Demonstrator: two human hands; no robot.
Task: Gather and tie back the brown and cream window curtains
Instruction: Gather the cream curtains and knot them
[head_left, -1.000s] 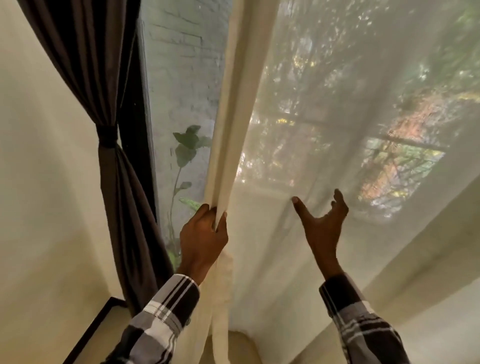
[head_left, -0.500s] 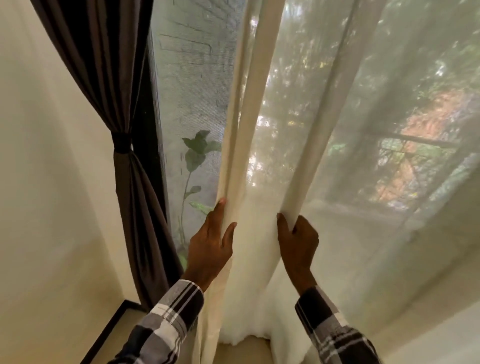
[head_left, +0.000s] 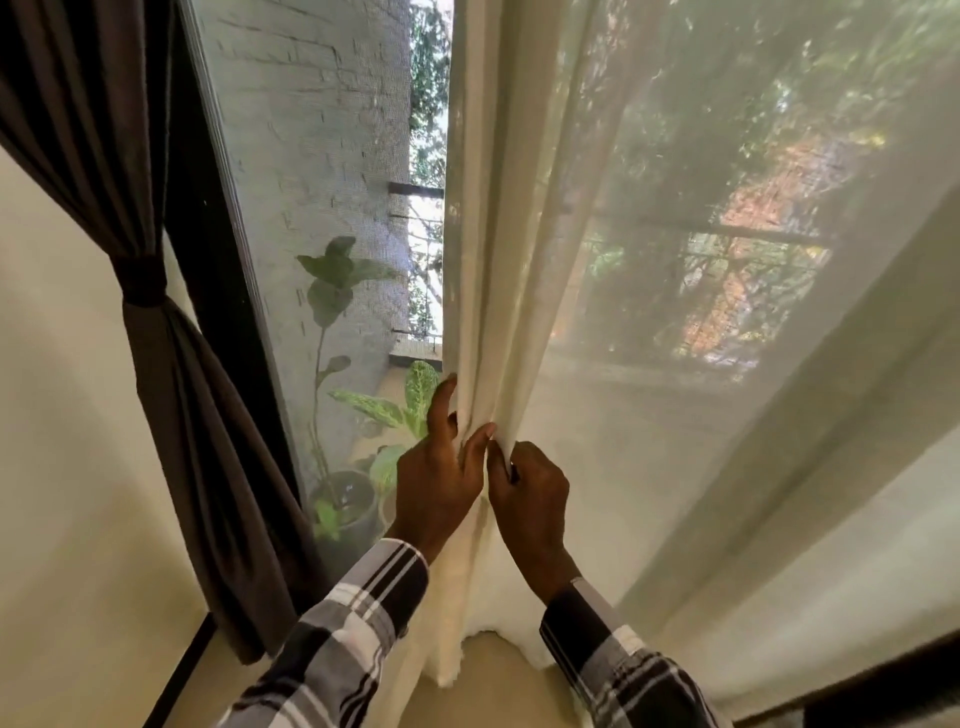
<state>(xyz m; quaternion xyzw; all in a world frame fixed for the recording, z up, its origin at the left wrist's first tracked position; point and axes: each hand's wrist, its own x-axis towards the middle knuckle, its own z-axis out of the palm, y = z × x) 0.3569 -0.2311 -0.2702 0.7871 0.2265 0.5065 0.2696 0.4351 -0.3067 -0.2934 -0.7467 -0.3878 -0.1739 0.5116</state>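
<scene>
Both hands meet at the gathered left edge of the cream curtain (head_left: 498, 291), which hangs in front of the window just right of the bare screen (head_left: 322, 218): the left hand (head_left: 436, 480) has fingers and thumb curled round the bunched folds, and the right hand (head_left: 530, 493), touching it, pinches the next fold. The rest of the cream curtain spreads sheer across the window to the right. The brown curtain (head_left: 156, 338) hangs at far left, already cinched by a dark tie (head_left: 143, 280), well apart from the hands.
</scene>
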